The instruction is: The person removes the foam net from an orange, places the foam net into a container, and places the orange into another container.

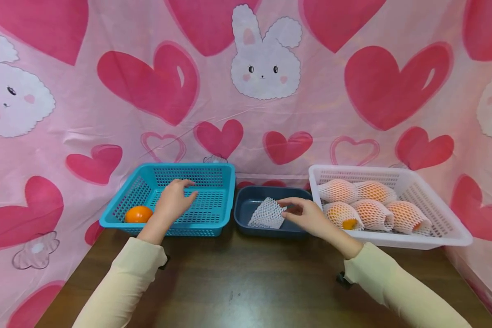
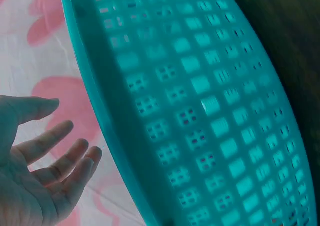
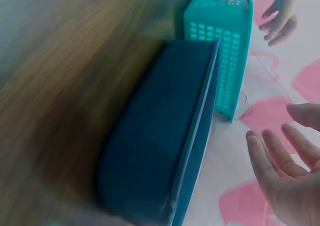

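My left hand (image 1: 174, 201) hovers over the teal basket (image 1: 228, 200), fingers parted and nothing between them. An orange (image 1: 138, 214) sits at that basket's left end, beside my wrist. In the left wrist view, the same hand (image 2: 50, 171) shows loosely bent fingers above the basket rim. My right hand (image 1: 305, 215) is over the dark blue tray (image 1: 246, 200), its fingertips right at the edge of a white foam net sleeve (image 1: 268, 214). The right wrist view shows this hand (image 3: 290, 171) with spread fingers and an empty palm; the sleeve does not appear there.
On the right stands a white basket (image 1: 443, 218) with several oranges in foam nets (image 1: 371, 214). All three containers line the back of the brown wooden table (image 1: 238, 282). A pink cloth (image 1: 270, 118) with hearts and rabbits hangs behind them.
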{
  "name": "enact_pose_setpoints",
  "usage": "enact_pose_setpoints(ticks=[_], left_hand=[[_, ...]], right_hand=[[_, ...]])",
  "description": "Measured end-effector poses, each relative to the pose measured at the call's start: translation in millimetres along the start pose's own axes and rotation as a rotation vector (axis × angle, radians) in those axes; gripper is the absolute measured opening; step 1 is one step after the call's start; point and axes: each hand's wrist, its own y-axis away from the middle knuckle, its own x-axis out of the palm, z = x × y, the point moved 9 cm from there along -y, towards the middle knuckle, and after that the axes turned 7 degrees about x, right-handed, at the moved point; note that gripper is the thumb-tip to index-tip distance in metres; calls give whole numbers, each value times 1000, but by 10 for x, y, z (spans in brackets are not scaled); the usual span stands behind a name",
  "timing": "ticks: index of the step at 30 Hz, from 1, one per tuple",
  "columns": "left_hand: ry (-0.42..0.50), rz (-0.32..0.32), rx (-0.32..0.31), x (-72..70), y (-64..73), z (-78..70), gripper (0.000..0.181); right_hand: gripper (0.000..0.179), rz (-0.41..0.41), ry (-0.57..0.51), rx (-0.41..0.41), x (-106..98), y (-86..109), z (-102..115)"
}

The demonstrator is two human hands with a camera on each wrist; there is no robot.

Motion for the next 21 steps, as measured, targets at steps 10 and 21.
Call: enact_pose_setpoints(ticks=[10,21], left_hand=[[55,33,46,232,-21,-255,37],[110,38,85,491,-87,-677,41]], right_hand=[[38,-88,-11,5,-284,300,-102],[40,-187,157,32,-694,420,-185]])
